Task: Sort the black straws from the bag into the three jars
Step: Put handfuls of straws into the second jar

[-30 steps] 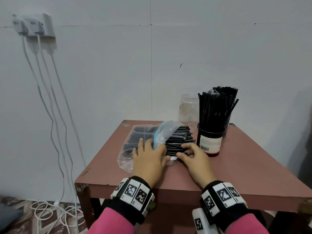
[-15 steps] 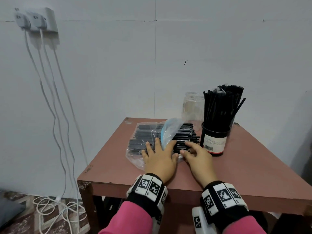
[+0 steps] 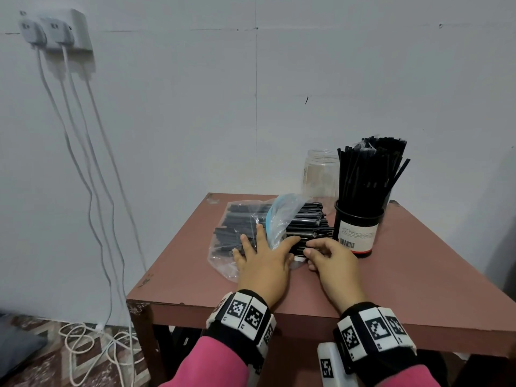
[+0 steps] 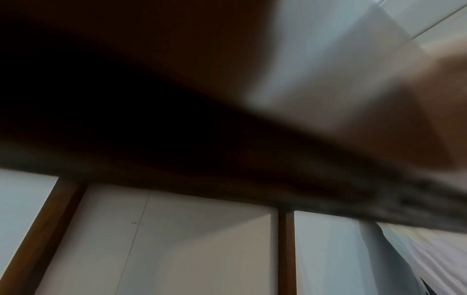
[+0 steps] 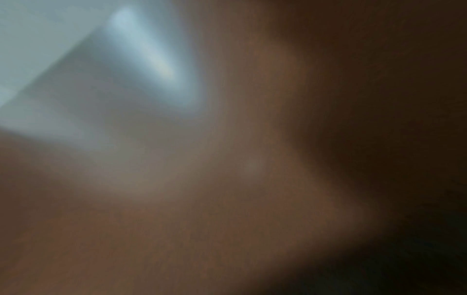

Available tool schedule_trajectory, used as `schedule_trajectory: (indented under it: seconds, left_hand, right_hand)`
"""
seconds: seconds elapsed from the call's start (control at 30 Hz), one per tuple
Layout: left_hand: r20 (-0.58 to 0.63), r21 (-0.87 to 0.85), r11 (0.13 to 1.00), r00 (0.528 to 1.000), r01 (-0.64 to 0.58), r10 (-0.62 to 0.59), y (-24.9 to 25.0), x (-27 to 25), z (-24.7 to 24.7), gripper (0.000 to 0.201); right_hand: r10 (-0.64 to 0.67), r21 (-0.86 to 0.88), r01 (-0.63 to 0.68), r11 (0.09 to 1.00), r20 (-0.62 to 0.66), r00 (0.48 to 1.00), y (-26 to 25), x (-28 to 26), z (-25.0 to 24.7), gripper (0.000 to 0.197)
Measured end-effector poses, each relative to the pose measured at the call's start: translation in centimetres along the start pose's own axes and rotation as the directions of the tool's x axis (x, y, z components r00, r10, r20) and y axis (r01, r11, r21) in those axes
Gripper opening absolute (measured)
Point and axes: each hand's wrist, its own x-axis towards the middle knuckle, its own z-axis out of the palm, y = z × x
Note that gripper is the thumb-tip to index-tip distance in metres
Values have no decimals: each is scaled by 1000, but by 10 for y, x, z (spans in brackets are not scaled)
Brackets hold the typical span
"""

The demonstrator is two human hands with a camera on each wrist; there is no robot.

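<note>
A clear plastic bag (image 3: 240, 233) of black straws (image 3: 304, 222) lies on the red-brown table (image 3: 418, 289), its mouth turned right. My left hand (image 3: 262, 258) lies flat on the bag with fingers spread. My right hand (image 3: 324, 255) curls its fingers round straw ends sticking out of the bag's mouth. A black jar (image 3: 358, 230) packed with upright straws stands just right of the bag. Behind it stands an empty clear jar (image 3: 321, 171). A further jar behind the black one is mostly hidden. Both wrist views are blurred and show only table and wall.
The table's back edge meets a pale wall. White cables (image 3: 92, 191) hang from a wall socket (image 3: 55, 32) at the left and coil on the patterned floor (image 3: 83, 344). Bare table surface lies right of my right hand.
My left hand slid slightly forward on the bag. My right hand's fingers have curled tighter on the straw ends. The head view shifted a little.
</note>
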Motion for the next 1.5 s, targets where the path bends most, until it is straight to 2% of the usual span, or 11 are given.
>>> schedule_trajectory:
  seconds: [0.13, 0.3, 0.43, 0.6, 0.77, 0.9, 1.07, 1.17, 1.27, 1.4, 1.5]
  left_hand:
    - [8, 8, 1000, 1000, 27, -27, 1, 0, -1, 39]
    - [27, 29, 1000, 1000, 1, -2, 1, -1, -2, 42]
    - [-2, 16, 999, 999, 38, -38, 0, -2, 1, 41]
    - [9, 12, 1000, 1000, 9, -9, 0, -2, -1, 44]
    - [-1, 8, 1000, 1000, 20, -20, -1, -1, 1, 41]
    - [-10, 2, 1000, 1000, 23, -23, -2, 0, 2, 40]
    - [-51, -32, 999, 998, 22, -24, -1, 0, 2, 38]
    - [-62, -47, 999, 998, 27, -30, -2, 0, 2, 38]
    - [-66, -49, 998, 997, 27, -30, -2, 1, 3, 38]
    - [-65, -32, 999, 997, 28, -30, -2, 1, 4, 39]
    - [-66, -27, 999, 997, 24, -26, -2, 1, 4, 39]
  right_hand:
    - [5, -29, -7, 1000, -81, 997, 6, 2, -3, 19]
    - [5, -82, -3, 997, 22, 1000, -2, -1, 0, 22]
    - [28, 13, -27, 1000, -59, 998, -5, -4, -4, 15]
    - [50, 55, -48, 997, -53, 997, -6, -4, -4, 16]
    - [90, 196, -58, 979, -157, 983, -3, -6, -8, 16]
    - [153, 507, -53, 860, -157, 976, -5, -5, -13, 37]
    - [162, 698, -122, 706, 8, 987, -16, -3, -19, 18]
    - [179, 745, -135, 653, 21, 984, -18, -3, -16, 22]
    - [215, 779, -123, 615, -15, 977, -19, -2, -13, 12]
    - [198, 810, -127, 572, 14, 980, -19, -3, -13, 30]
    - [200, 817, -141, 560, 32, 979, -18, -3, -14, 33]
